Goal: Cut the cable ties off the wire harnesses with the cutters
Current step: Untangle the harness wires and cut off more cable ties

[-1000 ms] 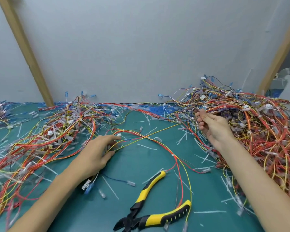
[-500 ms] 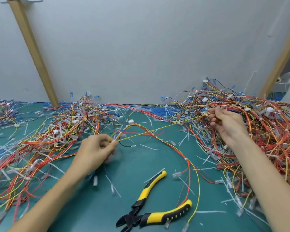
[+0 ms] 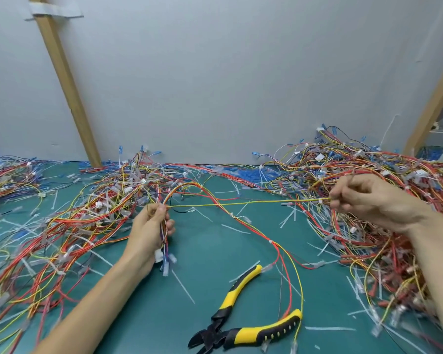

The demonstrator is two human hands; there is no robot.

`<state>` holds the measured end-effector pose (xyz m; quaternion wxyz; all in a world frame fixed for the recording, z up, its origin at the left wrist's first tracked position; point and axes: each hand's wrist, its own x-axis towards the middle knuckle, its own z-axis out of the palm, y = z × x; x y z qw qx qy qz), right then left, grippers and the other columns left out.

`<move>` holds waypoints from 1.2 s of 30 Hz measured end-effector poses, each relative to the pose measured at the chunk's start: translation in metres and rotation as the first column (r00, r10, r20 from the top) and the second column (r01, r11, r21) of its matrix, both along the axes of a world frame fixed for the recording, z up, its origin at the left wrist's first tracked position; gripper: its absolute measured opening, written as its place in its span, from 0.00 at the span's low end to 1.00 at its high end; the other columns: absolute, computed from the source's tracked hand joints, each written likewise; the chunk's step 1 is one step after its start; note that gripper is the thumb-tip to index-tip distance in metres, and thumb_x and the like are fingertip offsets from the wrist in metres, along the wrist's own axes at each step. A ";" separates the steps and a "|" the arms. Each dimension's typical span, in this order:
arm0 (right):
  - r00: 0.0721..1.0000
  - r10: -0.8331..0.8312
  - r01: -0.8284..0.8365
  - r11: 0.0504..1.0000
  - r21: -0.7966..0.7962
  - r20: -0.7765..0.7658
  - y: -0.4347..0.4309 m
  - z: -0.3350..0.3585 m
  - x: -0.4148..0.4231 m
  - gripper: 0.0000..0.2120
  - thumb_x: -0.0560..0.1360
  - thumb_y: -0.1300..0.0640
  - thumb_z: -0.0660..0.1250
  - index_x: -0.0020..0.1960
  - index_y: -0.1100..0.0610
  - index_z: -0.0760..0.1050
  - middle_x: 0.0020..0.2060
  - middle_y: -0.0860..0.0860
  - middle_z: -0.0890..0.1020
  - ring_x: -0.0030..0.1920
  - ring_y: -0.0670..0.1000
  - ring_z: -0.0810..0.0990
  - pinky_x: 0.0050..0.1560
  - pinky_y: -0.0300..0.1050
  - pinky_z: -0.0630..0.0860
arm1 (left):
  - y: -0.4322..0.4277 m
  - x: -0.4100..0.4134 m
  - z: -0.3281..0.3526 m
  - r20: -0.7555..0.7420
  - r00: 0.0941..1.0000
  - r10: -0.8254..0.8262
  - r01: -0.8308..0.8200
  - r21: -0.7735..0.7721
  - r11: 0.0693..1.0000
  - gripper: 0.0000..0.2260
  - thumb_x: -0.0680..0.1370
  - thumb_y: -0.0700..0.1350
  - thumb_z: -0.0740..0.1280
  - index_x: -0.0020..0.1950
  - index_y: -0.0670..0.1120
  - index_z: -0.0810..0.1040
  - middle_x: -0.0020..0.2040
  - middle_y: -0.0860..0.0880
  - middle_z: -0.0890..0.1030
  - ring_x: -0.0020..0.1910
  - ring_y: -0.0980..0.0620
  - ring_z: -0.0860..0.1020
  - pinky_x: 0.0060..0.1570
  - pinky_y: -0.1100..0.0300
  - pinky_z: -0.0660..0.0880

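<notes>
Glossy plastic insulation sheathes every wire harness (image 3: 92,218) on a smooth, matt green bench mat (image 3: 210,264) that looks rubbery. Cut cable ties (image 3: 330,328) are thin, translucent, whitish plastic. The cutters (image 3: 261,332) carry moulded yellow-and-black plastic grips with a dull sheen and a dark, matt metal head. Behind them, a wooden strut (image 3: 72,98) is bare and unvarnished against a flat, matt grey-white wall panel (image 3: 241,72). A wrinkled strip of pale tape (image 3: 55,12) crosses the strut.

Bright even light; edges warped, perhaps blurred.
</notes>
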<state>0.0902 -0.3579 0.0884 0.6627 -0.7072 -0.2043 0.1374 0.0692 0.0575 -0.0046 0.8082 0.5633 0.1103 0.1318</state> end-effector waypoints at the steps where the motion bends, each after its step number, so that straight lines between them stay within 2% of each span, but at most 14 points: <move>1: 1.000 0.028 -0.028 0.998 -0.047 0.003 -0.003 0.001 -0.002 0.09 0.72 0.65 0.66 0.43 0.58 0.86 0.38 0.58 0.84 0.36 0.50 0.80 0.41 0.39 0.79 | -0.001 0.000 0.000 0.001 1.000 0.005 -0.005 0.000 1.000 0.10 0.85 0.40 0.58 0.44 0.45 0.70 0.36 0.47 0.68 0.25 0.56 0.69 0.24 0.67 0.67; 3: 0.996 0.093 -0.093 0.979 -0.179 -0.009 -0.005 0.002 -0.006 0.05 0.70 0.60 0.75 0.44 0.60 0.86 0.41 0.62 0.85 0.41 0.53 0.83 0.44 0.41 0.81 | -0.002 0.000 0.000 0.004 1.000 0.018 -0.017 -0.016 1.000 0.10 0.85 0.40 0.58 0.44 0.46 0.69 0.35 0.47 0.68 0.26 0.56 0.69 0.24 0.67 0.67; 5: 0.993 0.117 -0.113 0.943 -0.313 -0.005 -0.008 0.000 -0.006 0.15 0.65 0.50 0.81 0.46 0.59 0.85 0.44 0.63 0.86 0.46 0.54 0.84 0.49 0.43 0.80 | -0.001 0.000 0.000 0.019 0.999 0.034 -0.033 -0.018 0.999 0.10 0.85 0.40 0.57 0.44 0.46 0.69 0.35 0.48 0.68 0.25 0.56 0.69 0.25 0.66 0.67; 8: 0.994 0.110 -0.107 0.933 -0.345 -0.011 -0.008 -0.002 -0.006 0.22 0.65 0.46 0.82 0.53 0.57 0.84 0.40 0.58 0.85 0.46 0.53 0.84 0.58 0.47 0.79 | 0.000 0.000 -0.003 0.048 0.997 0.062 -0.063 0.018 0.998 0.10 0.85 0.41 0.57 0.44 0.47 0.68 0.36 0.49 0.68 0.26 0.57 0.70 0.30 0.63 0.66; 11: 0.998 0.060 -0.043 0.929 -0.367 0.034 -0.004 -0.002 -0.006 0.24 0.63 0.45 0.83 0.54 0.56 0.85 0.43 0.60 0.86 0.47 0.53 0.85 0.49 0.41 0.81 | -0.001 0.001 -0.004 0.096 0.990 0.099 -0.102 0.021 0.995 0.11 0.86 0.41 0.57 0.43 0.47 0.68 0.35 0.49 0.68 0.26 0.57 0.69 0.28 0.65 0.65; 13: 0.997 0.023 0.005 0.924 -0.382 0.068 -0.002 -0.001 -0.006 0.17 0.66 0.50 0.81 0.51 0.56 0.86 0.46 0.61 0.87 0.45 0.53 0.85 0.45 0.39 0.80 | -0.001 0.001 -0.004 0.118 0.987 0.112 -0.116 0.029 0.993 0.11 0.86 0.41 0.57 0.43 0.47 0.68 0.35 0.49 0.68 0.26 0.58 0.68 0.26 0.67 0.66; 16: 0.994 -0.030 0.069 0.924 -0.376 0.108 -0.003 0.000 -0.007 0.12 0.67 0.55 0.77 0.50 0.56 0.87 0.46 0.61 0.87 0.42 0.53 0.86 0.44 0.39 0.81 | -0.001 0.002 -0.005 0.124 0.985 0.117 -0.125 0.059 0.990 0.11 0.86 0.41 0.57 0.43 0.46 0.68 0.34 0.49 0.68 0.26 0.58 0.68 0.25 0.67 0.66; 20: 0.988 -0.099 0.136 0.918 -0.371 0.118 -0.001 -0.002 -0.008 0.12 0.67 0.54 0.76 0.50 0.55 0.87 0.47 0.59 0.87 0.45 0.55 0.87 0.46 0.42 0.83 | -0.003 0.003 -0.006 0.116 0.984 0.134 -0.146 0.099 0.984 0.11 0.86 0.43 0.57 0.43 0.47 0.68 0.29 0.54 0.71 0.25 0.58 0.69 0.26 0.65 0.67; 24: 0.980 -0.200 0.189 0.896 -0.402 0.017 -0.003 0.002 -0.012 0.11 0.69 0.56 0.75 0.50 0.55 0.86 0.50 0.60 0.86 0.46 0.56 0.87 0.42 0.40 0.82 | 0.006 -0.002 -0.006 0.172 0.982 0.079 -0.134 0.334 0.933 0.08 0.84 0.45 0.62 0.45 0.46 0.74 0.33 0.50 0.74 0.27 0.55 0.71 0.25 0.63 0.68; 26: 0.968 -0.250 0.205 0.833 -0.514 -0.019 -0.011 0.018 -0.019 0.12 0.71 0.54 0.75 0.53 0.56 0.86 0.51 0.58 0.87 0.48 0.57 0.87 0.38 0.41 0.82 | 0.008 -0.004 -0.004 0.226 0.974 0.029 -0.122 0.407 0.905 0.06 0.82 0.42 0.65 0.46 0.47 0.78 0.33 0.52 0.79 0.27 0.56 0.72 0.25 0.64 0.70; 29: 0.910 -0.400 0.351 0.608 -0.712 0.107 -0.023 0.058 -0.036 0.19 0.67 0.44 0.75 0.51 0.56 0.85 0.43 0.52 0.88 0.42 0.55 0.88 0.33 0.44 0.81 | 0.003 -0.006 0.002 0.264 0.964 -0.016 -0.107 0.445 0.889 0.02 0.80 0.42 0.68 0.49 0.46 0.79 0.36 0.52 0.83 0.28 0.57 0.74 0.27 0.66 0.72; 31: 0.836 -0.470 0.516 0.497 -0.698 0.284 -0.016 0.080 -0.049 0.22 0.64 0.38 0.73 0.47 0.55 0.84 0.37 0.50 0.87 0.36 0.52 0.87 0.31 0.44 0.79 | -0.003 -0.009 0.005 0.281 0.959 -0.038 -0.105 0.476 0.873 0.01 0.78 0.45 0.70 0.48 0.48 0.80 0.38 0.51 0.84 0.29 0.55 0.76 0.28 0.65 0.73; 33: 0.767 -0.472 0.641 0.562 -0.522 0.434 0.011 0.089 -0.058 0.17 0.71 0.39 0.71 0.45 0.53 0.83 0.34 0.50 0.87 0.34 0.51 0.87 0.31 0.44 0.78 | -0.010 -0.014 0.008 0.297 0.953 -0.065 -0.096 0.497 0.862 0.01 0.76 0.46 0.71 0.47 0.50 0.81 0.39 0.49 0.84 0.29 0.55 0.77 0.29 0.66 0.74; 36: 0.714 -0.372 0.639 0.692 -0.335 0.593 0.079 0.077 -0.061 0.08 0.78 0.51 0.69 0.43 0.53 0.81 0.33 0.48 0.86 0.34 0.47 0.86 0.35 0.44 0.76 | -0.027 -0.025 0.013 0.326 0.940 -0.097 -0.111 0.563 0.819 0.04 0.75 0.45 0.73 0.48 0.49 0.81 0.40 0.51 0.84 0.29 0.55 0.78 0.32 0.67 0.75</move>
